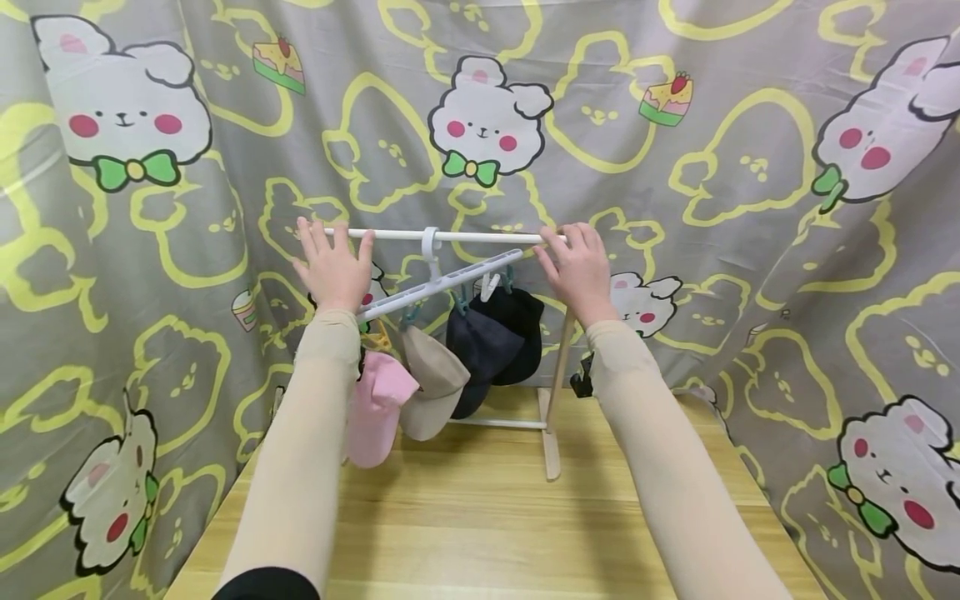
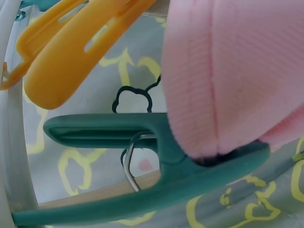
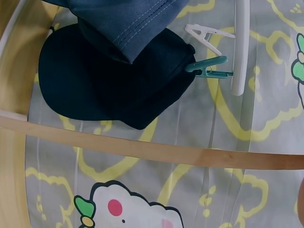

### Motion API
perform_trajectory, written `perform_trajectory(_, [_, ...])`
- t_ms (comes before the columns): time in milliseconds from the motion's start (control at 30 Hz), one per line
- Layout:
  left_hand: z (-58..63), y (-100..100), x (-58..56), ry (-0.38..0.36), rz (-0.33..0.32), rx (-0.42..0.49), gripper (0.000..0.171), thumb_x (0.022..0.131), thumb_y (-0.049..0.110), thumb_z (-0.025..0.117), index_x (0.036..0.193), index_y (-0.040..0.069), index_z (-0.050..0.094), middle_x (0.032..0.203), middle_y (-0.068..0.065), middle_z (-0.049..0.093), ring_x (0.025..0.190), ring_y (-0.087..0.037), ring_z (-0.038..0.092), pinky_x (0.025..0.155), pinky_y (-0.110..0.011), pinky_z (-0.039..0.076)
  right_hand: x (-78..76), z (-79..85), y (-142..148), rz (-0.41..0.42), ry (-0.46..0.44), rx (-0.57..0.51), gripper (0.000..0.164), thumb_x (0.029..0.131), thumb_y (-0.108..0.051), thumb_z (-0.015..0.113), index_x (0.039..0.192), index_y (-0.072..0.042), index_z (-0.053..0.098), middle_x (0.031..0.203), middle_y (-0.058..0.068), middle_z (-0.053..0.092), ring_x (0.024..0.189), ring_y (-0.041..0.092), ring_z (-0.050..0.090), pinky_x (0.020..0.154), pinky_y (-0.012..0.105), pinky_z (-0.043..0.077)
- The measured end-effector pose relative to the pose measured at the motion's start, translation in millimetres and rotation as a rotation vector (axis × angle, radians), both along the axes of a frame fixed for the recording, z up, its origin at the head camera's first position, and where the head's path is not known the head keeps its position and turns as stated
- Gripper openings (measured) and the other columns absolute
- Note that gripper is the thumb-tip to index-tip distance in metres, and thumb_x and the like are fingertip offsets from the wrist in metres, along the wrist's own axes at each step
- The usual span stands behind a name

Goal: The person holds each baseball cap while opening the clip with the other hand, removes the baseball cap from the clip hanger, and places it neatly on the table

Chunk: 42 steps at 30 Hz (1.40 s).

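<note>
A white rod (image 1: 487, 237) tops a wooden stand. My left hand (image 1: 335, 268) touches its left end with fingers spread and fairly straight. At its right end, my right hand (image 1: 579, 268) rests its fingertips on the rod. Between the hands, a pale clip hanger (image 1: 442, 282) hooks over the rod and slants up to the right. From its clips hang a pink cap (image 1: 381, 408), a beige cap (image 1: 432, 383), a dark blue cap (image 1: 483, 350) and a black cap (image 3: 118, 76). A green clip (image 2: 109, 130) bites the pink cap's edge, beside an orange clip (image 2: 71, 61).
The stand's right wooden post (image 1: 562, 367) meets a foot (image 1: 552, 454) on the wooden table (image 1: 480, 525). A lower white bar (image 1: 502, 423) runs behind the caps. Grey patterned curtain (image 1: 600, 100) surrounds the table. A small black object (image 1: 581, 379) stands behind the right forearm.
</note>
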<state>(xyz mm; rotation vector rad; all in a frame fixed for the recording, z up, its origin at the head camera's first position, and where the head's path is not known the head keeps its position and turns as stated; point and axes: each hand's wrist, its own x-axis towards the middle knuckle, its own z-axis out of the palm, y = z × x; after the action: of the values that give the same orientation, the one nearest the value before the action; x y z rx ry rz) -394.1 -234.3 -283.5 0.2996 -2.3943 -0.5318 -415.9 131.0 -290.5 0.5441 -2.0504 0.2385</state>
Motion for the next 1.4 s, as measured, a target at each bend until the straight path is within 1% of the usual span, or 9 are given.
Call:
perform_trajectory(100, [0.5,5,0.0,0.004,0.002,-0.002,0.077,0.094,0.074,0.017,0.148,0.022,0.035,0.163,-0.014,0.014,0.153,-0.024,-0.013,0.113,-0.073,0.012,-1.0,0.2,5,0.006,-0.001,-0.011,0.033,0.098,-0.038,0.056,0.122,-0.017,0.062,0.113,0.016,0.062,0.113,0.034,0.049,0.110,0.043,0.036])
perform_trajectory(300, [2.7,17,1.6,-0.007,-0.006,0.001,0.075,0.095,0.072,0.018,0.148,0.021,0.035,0.163,-0.014,0.014,0.153,-0.026,-0.013,0.113,-0.072,0.011,-3.9,1.0,14,0.017,0.003,-0.031,0.030,0.096,-0.033,0.060,0.119,-0.015,0.063,0.110,0.017,0.062,0.111,0.035,0.050,0.107,0.043,0.038])
perform_trajectory(567, [3.3,32,0.4,-0.018,-0.011,-0.003,0.074,0.096,0.071,0.020,0.147,0.019,0.037,0.162,-0.018,0.017,0.153,-0.028,-0.011,0.113,-0.073,0.013,-5.5,0.6,29,0.010,-0.050,-0.023,0.030,0.099,-0.038,0.055,0.118,-0.017,0.061,0.113,0.016,0.061,0.114,0.035,0.048,0.106,0.045,0.038])
perform_trajectory(700, [3.7,40,0.2,-0.022,-0.012,0.002,0.075,0.096,0.070,0.019,0.148,0.019,0.036,0.162,-0.018,0.016,0.153,-0.027,-0.011,0.113,-0.072,0.014,-6.7,1.2,36,0.017,-0.064,-0.033,0.031,0.099,-0.038,0.055,0.118,-0.016,0.062,0.115,0.016,0.061,0.115,0.035,0.047,0.105,0.046,0.038])
perform_trajectory(900, [5.3,54,1.6,-0.037,-0.004,-0.008,0.074,0.097,0.069,0.018,0.150,0.019,0.032,0.163,-0.016,0.014,0.153,-0.029,-0.013,0.112,-0.072,0.013,-9.6,2.4,46,0.022,-0.085,-0.051,0.032,0.098,-0.037,0.056,0.120,-0.014,0.064,0.117,0.017,0.062,0.119,0.035,0.047,0.107,0.046,0.038])
perform_trajectory(1000, [4.6,60,-1.0,-0.024,-0.006,0.004,0.073,0.097,0.069,0.020,0.149,0.020,0.034,0.163,-0.015,0.014,0.153,-0.028,-0.012,0.114,-0.071,0.014,-13.7,2.0,52,0.031,-0.088,-0.066,0.032,0.098,-0.036,0.057,0.118,-0.013,0.064,0.117,0.017,0.062,0.119,0.035,0.047,0.108,0.046,0.038])
perform_trajectory(1133, [3.4,69,-5.7,0.016,-0.012,0.030,0.070,0.097,0.067,0.025,0.146,0.019,0.039,0.162,-0.016,0.016,0.153,-0.027,-0.010,0.115,-0.068,0.016,-19.5,0.9,61,0.046,-0.082,-0.081,0.030,0.098,-0.035,0.058,0.116,-0.012,0.065,0.116,0.017,0.062,0.118,0.036,0.048,0.111,0.045,0.034])
perform_trajectory(1233, [2.7,73,-8.6,0.029,-0.010,0.040,0.068,0.097,0.067,0.026,0.145,0.020,0.040,0.161,-0.015,0.017,0.153,-0.027,-0.009,0.116,-0.066,0.016,-21.3,0.7,65,0.047,-0.073,-0.078,0.029,0.097,-0.034,0.058,0.115,-0.011,0.065,0.115,0.016,0.063,0.117,0.036,0.049,0.113,0.044,0.033])
perform_trajectory(1400, [2.9,78,-9.7,0.036,-0.009,0.050,0.067,0.097,0.066,0.027,0.145,0.020,0.039,0.162,-0.014,0.016,0.153,-0.027,-0.010,0.117,-0.066,0.015,-21.9,1.8,68,0.035,-0.082,-0.084,0.031,0.098,-0.035,0.058,0.117,-0.012,0.066,0.116,0.015,0.063,0.118,0.036,0.047,0.111,0.045,0.035])
